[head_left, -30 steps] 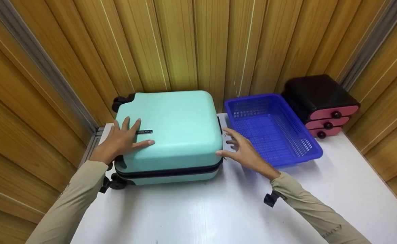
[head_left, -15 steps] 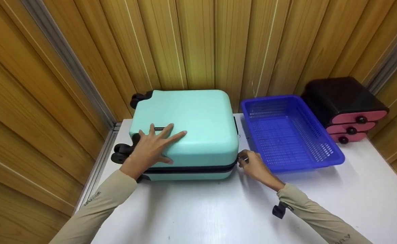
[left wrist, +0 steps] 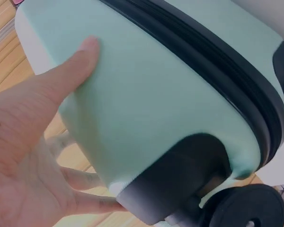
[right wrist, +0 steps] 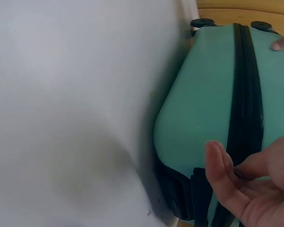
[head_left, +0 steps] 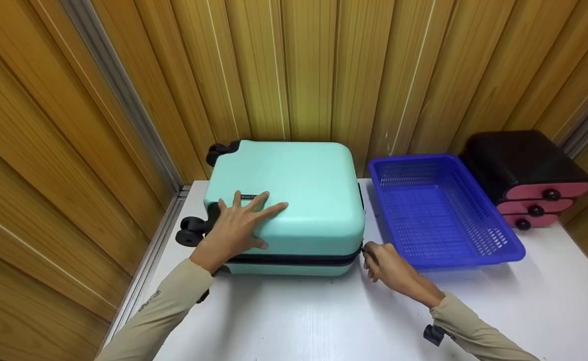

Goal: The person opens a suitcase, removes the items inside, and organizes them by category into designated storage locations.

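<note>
A mint-green hard-shell suitcase lies flat on the white table, its black zipper band running round the side. My left hand rests on its lid near the wheel end, fingers spread. In the left wrist view, the thumb lies along the suitcase's side, near a black corner guard. At the front right corner, my right hand pinches a small dark zipper pull between thumb and curled fingers. Most of that pull is hidden by the fingers.
A blue plastic basket stands right of the suitcase. Beyond it is a black box with pink drawers. Wood-patterned walls close off the back and left. White tabletop shows in front.
My right hand has moved from open beside the suitcase's right end to pinching the zipper pull at the front corner. My left hand has shifted right on the lid. The head view has shifted.
</note>
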A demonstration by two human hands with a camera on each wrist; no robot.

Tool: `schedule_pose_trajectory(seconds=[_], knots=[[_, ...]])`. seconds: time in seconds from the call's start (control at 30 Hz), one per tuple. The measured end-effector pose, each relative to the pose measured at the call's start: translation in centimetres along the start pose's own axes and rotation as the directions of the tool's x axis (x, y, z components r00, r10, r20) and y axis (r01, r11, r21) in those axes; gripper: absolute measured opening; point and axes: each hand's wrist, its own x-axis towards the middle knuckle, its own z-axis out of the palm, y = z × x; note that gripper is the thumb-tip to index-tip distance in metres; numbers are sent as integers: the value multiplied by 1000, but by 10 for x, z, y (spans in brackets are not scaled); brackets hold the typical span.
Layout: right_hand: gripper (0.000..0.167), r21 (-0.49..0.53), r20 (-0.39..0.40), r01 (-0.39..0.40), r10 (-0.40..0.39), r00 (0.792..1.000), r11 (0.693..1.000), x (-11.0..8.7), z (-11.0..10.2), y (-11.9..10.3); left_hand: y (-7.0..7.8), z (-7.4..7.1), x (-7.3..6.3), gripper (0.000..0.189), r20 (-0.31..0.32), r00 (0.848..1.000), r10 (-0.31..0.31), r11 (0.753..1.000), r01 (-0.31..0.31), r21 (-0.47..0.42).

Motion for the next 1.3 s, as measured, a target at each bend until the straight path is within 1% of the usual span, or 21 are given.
schedule_pose_trajectory(seconds=[0.1,0.2,0.33,0.4,0.47,0.57,0.63,0.67,0.77,0.83,0.93,1.03,1.1,1.17,1.27,1.3], knots=[[24,-45,59,76,-74,996,996,-8,0,-4,3,-2,-3,94,11,999,-32,999,32,-19],[23,-54,106,120,-114,988,991,-11,0,-9,3,-5,-5,95,14,998,-59,998,59,-11],[22,-42,151,146,-139,979,988,-14,4,-14,3,-8,-5,96,27,997,-68,998,68,-12],[21,-58,163,190,-179,970,980,-13,7,-17,3,-9,-4,96,23,997,-70,998,70,-9],[18,-87,173,257,-239,956,963,-12,11,-19,3,-8,-4,97,15,997,-72,997,72,-6],[18,-119,189,367,-341,921,923,-8,21,-24,4,-7,-3,96,11,997,-76,997,76,-14],[18,-116,200,404,-377,904,907,-5,28,-27,5,-6,-4,96,15,997,-74,997,74,-26],[18,-112,208,414,-386,899,903,-3,32,-30,5,-5,-4,96,16,997,-71,997,71,-33],[17,-106,243,416,-383,891,903,4,43,-37,5,-4,-6,96,10,998,-67,997,67,-38],[16,-110,267,420,-380,885,901,10,49,-42,4,-4,-9,96,12,997,-76,996,77,-35],[17,-115,307,439,-388,869,891,20,58,-50,2,-3,-14,97,20,996,-88,995,89,-36],[19,-112,338,449,-391,856,886,28,62,-56,2,-2,-14,97,29,996,-88,994,90,-65],[18,-127,352,457,-391,850,880,32,60,-57,3,0,-12,96,9,997,-76,994,76,-75],[14,-139,364,461,-388,847,877,33,52,-58,4,3,-9,95,-20,998,-62,995,60,-75],[6,-167,354,488,-410,841,857,30,34,-58,4,9,-7,91,-76,997,-24,999,20,-50],[8,-173,336,502,-429,839,847,28,27,-58,2,11,-7,89,-95,995,-8,999,3,-52]])
